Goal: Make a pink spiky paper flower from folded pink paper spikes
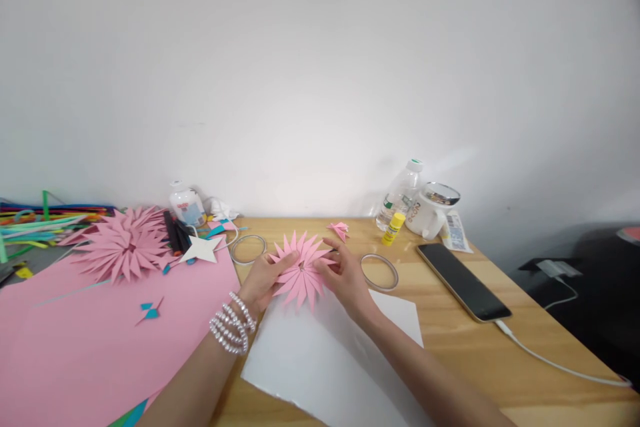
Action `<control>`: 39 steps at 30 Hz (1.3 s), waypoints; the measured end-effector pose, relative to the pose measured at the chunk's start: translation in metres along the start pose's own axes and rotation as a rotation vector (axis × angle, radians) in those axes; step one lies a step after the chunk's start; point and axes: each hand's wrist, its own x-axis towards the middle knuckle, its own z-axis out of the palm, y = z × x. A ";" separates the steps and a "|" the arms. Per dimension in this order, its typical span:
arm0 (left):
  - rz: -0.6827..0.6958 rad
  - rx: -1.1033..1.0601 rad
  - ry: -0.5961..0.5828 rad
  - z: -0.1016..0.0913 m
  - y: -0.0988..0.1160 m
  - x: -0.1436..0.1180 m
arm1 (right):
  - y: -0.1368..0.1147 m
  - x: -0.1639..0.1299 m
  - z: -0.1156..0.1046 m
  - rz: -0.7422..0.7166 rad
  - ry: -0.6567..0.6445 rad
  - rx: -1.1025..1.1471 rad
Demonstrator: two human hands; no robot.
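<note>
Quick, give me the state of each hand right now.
Left hand: closed on the left edge of the pink paper flower.
Right hand: closed on the same flower's right edge.

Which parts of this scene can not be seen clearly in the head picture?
- Middle of the pink paper flower: partly covered by the left hand and right hand.
- Label text on the glue stick: too small.
- White sheet, near edge: hidden under the forearms.
- Pink paper: cut off by the left edge.
</note>
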 end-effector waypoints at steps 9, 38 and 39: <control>0.014 -0.008 -0.017 0.001 -0.001 -0.001 | -0.004 0.000 -0.007 0.000 -0.113 0.065; -0.030 0.010 -0.054 -0.005 0.002 0.000 | 0.006 0.091 -0.064 -0.111 0.077 -0.855; -0.032 0.013 -0.057 -0.005 0.002 0.000 | 0.009 0.093 -0.062 -0.102 0.060 -0.904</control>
